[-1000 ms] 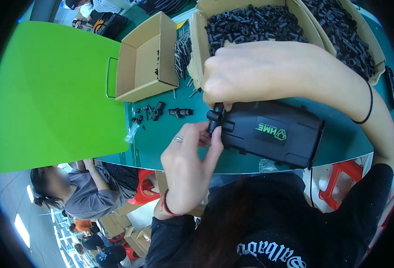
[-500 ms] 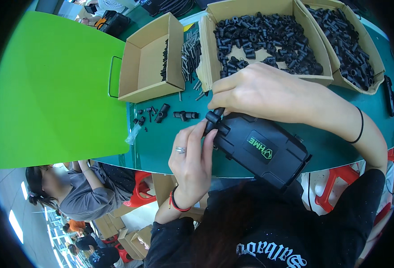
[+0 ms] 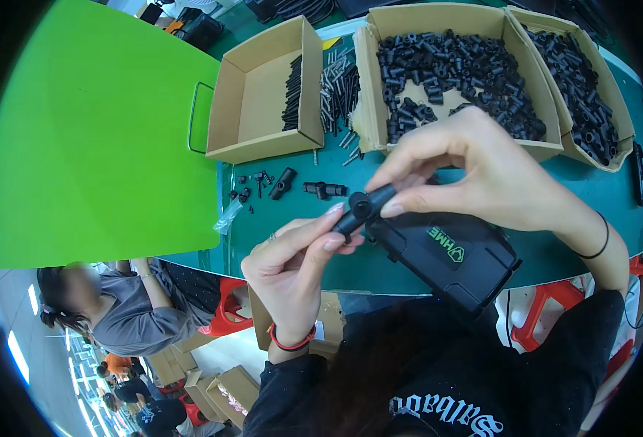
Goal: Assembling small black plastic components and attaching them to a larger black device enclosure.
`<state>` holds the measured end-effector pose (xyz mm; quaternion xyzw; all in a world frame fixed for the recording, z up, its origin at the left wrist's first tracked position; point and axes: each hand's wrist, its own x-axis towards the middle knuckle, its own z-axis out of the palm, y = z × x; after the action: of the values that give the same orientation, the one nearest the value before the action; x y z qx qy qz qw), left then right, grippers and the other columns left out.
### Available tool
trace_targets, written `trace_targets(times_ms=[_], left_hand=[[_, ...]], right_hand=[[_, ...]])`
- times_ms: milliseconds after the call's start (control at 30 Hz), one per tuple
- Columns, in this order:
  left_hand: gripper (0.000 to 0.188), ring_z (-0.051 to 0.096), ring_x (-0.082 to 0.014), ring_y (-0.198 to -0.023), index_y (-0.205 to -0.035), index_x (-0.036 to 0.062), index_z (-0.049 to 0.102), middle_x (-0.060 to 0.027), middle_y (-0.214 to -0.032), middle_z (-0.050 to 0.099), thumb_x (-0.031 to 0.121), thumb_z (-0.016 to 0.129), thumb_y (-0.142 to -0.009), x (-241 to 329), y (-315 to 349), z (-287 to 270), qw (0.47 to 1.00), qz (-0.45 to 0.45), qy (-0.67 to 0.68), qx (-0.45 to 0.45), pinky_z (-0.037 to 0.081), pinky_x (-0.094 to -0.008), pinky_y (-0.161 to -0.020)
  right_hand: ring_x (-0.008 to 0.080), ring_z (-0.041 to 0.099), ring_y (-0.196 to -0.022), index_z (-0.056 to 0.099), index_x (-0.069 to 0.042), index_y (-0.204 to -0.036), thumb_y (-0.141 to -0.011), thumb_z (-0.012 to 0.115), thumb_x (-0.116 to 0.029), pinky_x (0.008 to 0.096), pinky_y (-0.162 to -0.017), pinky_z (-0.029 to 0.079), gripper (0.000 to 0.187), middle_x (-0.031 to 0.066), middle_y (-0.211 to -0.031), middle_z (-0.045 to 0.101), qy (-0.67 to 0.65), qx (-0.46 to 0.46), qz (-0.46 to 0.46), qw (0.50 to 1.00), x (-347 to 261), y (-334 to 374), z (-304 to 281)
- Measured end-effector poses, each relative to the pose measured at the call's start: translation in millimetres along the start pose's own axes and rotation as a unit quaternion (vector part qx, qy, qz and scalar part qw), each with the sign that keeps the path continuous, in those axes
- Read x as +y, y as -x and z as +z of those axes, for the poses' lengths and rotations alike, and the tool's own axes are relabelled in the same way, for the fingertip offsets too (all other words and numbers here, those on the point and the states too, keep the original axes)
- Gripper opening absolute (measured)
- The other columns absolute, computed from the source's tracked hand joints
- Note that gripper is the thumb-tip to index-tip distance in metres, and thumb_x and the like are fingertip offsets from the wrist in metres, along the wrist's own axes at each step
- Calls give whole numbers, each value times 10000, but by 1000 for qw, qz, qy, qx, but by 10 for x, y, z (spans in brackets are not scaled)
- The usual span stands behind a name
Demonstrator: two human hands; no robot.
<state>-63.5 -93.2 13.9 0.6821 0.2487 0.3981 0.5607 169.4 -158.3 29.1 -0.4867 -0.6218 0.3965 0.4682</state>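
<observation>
A black plastic tube fitting with a short round stub [image 3: 365,209] slants between my hands. My left hand [image 3: 296,258] pinches its lower left end between thumb and fingers. At its upper right end, my right hand [image 3: 474,175] is closed on it with thumb and fingertips. Just beyond the fitting, to the right, a black box-shaped case with a green emblem [image 3: 438,266] rests near the table edge, partly under my right hand. Left of the fitting, a similar black fitting [image 3: 325,190] and another slanted one [image 3: 283,183] lie on the table.
A cardboard box of black fittings [image 3: 551,149] stands behind my right hand, with a second box [image 3: 616,162] beside it. Left are a box of thin black rods [image 3: 223,135], loose screws [image 3: 336,91] and a green board [image 3: 103,138]. A person [image 3: 135,313] sits at left.
The fitting has come away from the case's corner and now slants between both hands. My right hand has shifted its grip, with the thumb now showing. The whole view has shifted slightly.
</observation>
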Motion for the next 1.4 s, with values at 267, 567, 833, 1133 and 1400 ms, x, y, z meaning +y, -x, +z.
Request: trace_targets(times_ms=[267, 567, 833, 1133, 1400], left_hand=[[387, 699, -247, -894, -1104, -81, 672, -238, -1067, 662, -20, 783, -738, 30, -228, -184, 973, -20, 94, -210, 581, -292, -744], [560, 600, -228, -909, -1145, -27, 684, -130, -1095, 500, 185, 874, -662, 152, -620, -308, 869, 117, -94, -471, 523, -304, -786], [516, 588, -261, -948, -1039, -24, 681, -126, -1060, 519, 165, 905, -615, 48, -982, -306, 878, 184, -131, -423, 503, -359, -824], [497, 633, -248, -921, -1056, -44, 671, -156, -1041, 619, 112, 876, -631, -99, -1321, -176, 834, 140, -219, -487, 526, -332, -781], [494, 648, -242, -875, -1018, -38, 689, -145, -982, 624, 98, 879, -583, -28, -1439, -7, 831, 126, -266, -472, 537, -314, -729]], right_hand=[[126, 686, -767, 746, -23, -991, -767, 762, -12, 242, -677, 525, 224, 79, -855, 722, -62, -72, 53, 994, -220, 55, -27], [171, 704, -705, 707, 18, -888, -807, 751, -134, 255, -653, 549, 178, 91, -777, 708, 42, -172, 33, 984, -239, -13, 30], [255, 694, -884, 577, -5, -1139, -772, 783, -192, 306, -774, 558, 460, 143, -996, 678, 143, 50, 5, 988, -65, 288, 45], [310, 441, -1341, 567, -16, -1281, -841, 633, -478, 487, -1115, 324, 641, 161, -1406, 498, 352, -41, 35, 934, 205, 885, 356], [281, 427, -1354, 625, -86, -1249, -836, 559, -468, 483, -1133, 312, 567, 102, -1407, 512, 380, -43, 5, 924, 305, 916, 337]])
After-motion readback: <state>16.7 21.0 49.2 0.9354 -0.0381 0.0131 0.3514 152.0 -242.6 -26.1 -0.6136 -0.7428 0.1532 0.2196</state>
